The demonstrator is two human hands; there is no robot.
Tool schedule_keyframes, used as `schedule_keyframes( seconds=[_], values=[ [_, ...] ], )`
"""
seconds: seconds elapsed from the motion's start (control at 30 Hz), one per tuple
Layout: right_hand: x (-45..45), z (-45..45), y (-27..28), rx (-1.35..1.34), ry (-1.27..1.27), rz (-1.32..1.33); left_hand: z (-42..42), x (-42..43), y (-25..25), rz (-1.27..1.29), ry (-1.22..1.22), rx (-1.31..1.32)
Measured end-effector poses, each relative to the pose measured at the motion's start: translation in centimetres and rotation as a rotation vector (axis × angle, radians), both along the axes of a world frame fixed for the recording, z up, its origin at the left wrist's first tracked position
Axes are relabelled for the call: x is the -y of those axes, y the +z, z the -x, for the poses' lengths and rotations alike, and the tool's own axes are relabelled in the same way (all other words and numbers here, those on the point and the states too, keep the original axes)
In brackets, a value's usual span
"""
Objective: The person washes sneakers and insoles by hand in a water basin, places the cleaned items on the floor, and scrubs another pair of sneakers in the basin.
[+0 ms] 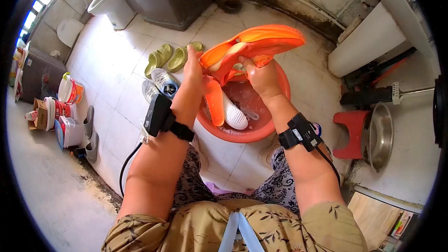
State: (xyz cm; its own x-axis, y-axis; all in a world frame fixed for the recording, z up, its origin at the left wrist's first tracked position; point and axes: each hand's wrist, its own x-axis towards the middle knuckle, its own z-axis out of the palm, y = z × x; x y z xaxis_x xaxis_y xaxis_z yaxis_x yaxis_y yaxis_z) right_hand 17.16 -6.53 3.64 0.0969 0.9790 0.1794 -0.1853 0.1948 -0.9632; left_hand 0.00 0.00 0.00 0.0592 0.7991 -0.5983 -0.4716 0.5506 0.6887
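Observation:
An orange shoe (pixel 261 39) is held up above a red basin (pixel 249 136), its toe pointing right. My right hand (pixel 262 78) grips the shoe's lower edge, with the thumb pressed on it. At the shoe's left end is my left hand (pixel 193 67), its fingers stretched upward along the heel side; whether it bears any of the shoe's weight I cannot tell. Inside the basin an orange insole (pixel 214 102) leans beside a white ridged sole (pixel 234 113), over shallow reddish water.
Green clogs (pixel 161 58) and clear shoes (pixel 164 81) stand left of the basin. Farther left are buckets (pixel 71 89) and grey slippers (pixel 91 147). A red stool (pixel 349 134) and metal bowl (pixel 381 136) are at right.

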Motion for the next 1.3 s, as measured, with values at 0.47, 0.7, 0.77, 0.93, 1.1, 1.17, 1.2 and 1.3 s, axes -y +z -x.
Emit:
schedule_keyframes(
  seconds=[0.47, 0.7, 0.77, 0.93, 1.1, 1.17, 1.2, 1.3],
  values=[
    [2.0, -0.2, 0.9, 0.224, 0.117, 0.069, 1.0, 1.6, 4.7, -0.931, -0.791, -0.561],
    [2.3, -2.5, -0.2, 0.151, 0.286, 0.122, 0.6, 1.2, 4.7, -0.907, -0.702, -0.761],
    [2.8, -3.0, -0.5, 0.029, 0.188, 0.199, 0.6, 0.9, 4.4, -0.940, -0.519, -0.747],
    [2.7, -3.0, -4.8, -0.626, 0.202, 0.540, 0.0, 1.5, 6.8, -0.799, -0.395, -0.610],
    [2.3, 0.7, -5.7, -0.541, 0.319, 0.405, -3.8, 2.7, 5.0, -0.927, -0.378, -0.711],
    [2.1, 0.9, -4.7, -0.423, 0.231, 0.435, -5.1, 3.7, 5.6, -0.909, -0.345, -0.859],
    [2.1, 0.6, -4.3, -0.468, 0.291, 0.479, -5.4, 3.7, 5.3, -0.873, -0.285, -0.772],
    [1.6, 0.6, -5.0, -0.488, 0.418, 0.602, -4.2, 2.7, 5.9, -0.816, -0.367, -0.506]
  ],
)
